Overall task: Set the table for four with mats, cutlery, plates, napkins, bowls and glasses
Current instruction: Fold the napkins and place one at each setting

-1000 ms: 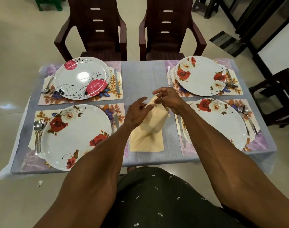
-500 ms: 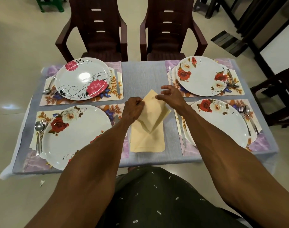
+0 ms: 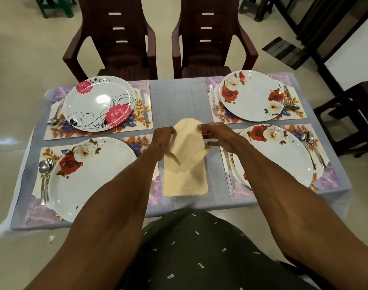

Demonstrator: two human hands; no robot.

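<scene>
At the centre of the frame both hands worked a pale yellow napkin (image 3: 185, 164) that lay on the grey tablecloth (image 3: 176, 97) between the two near settings. The left hand (image 3: 163, 140) had its fingers curled on the napkin's upper left edge, and the right hand (image 3: 219, 137) pinched the upper right edge, its lower fingers stretched out; the fingertips themselves were partly hidden by cloth folds. How many napkins sat in the pile could not be told.

The left forearm covered part of the lower left plate (image 3: 91, 176) and its mat (image 3: 155, 189); the right forearm hid the near edge of the lower right plate (image 3: 283, 155). The upper left plate (image 3: 99, 103) and the upper right plate (image 3: 251, 95) sat on floral mats, with cutlery half tucked beside their rims. A spoon (image 3: 44, 167) showed at the lower left plate's side.

Beyond the table two dark brown plastic chairs (image 3: 116, 38) stood on a pale tiled floor (image 3: 22, 49). Dark furniture was cut off at the right edge, a green stool (image 3: 55, 7) at the upper left. No writing was readable.
</scene>
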